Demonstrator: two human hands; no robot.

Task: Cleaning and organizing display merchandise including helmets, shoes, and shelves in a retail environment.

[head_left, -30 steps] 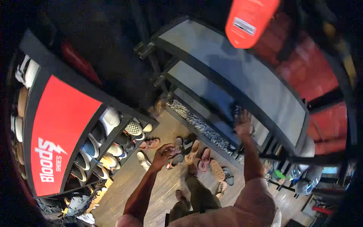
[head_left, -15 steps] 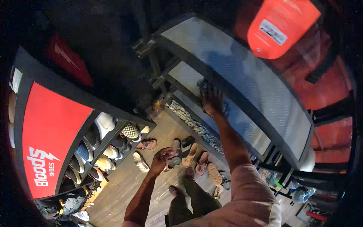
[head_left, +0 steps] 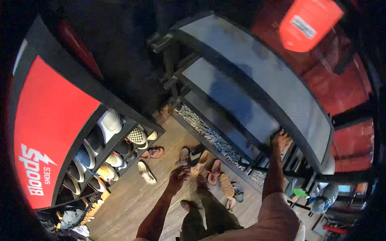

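Observation:
My right hand reaches to the right end of the middle shelf, a grey-white panel in a dark-framed rack. Its fingers are bent over a dark cloth, mostly hidden beneath the hand. Above it, the top shelf overhangs with a similar pale surface. My left hand hangs free in front of me with its fingers curled in, and nothing shows in it. Below that hand, several sandals and clogs stand on the wooden floor, among them a tan clog.
On the left stands a shoe rack with a red side panel and several shoes, one a checkered slip-on. A strip of pebbles runs under the shelves. An orange-red tag hangs at upper right. A single pale sandal lies apart.
My right hand has moved with the cloth from the middle shelf's left-centre to its right end. My left hand has shifted slightly right and down. The view has tilted a little.

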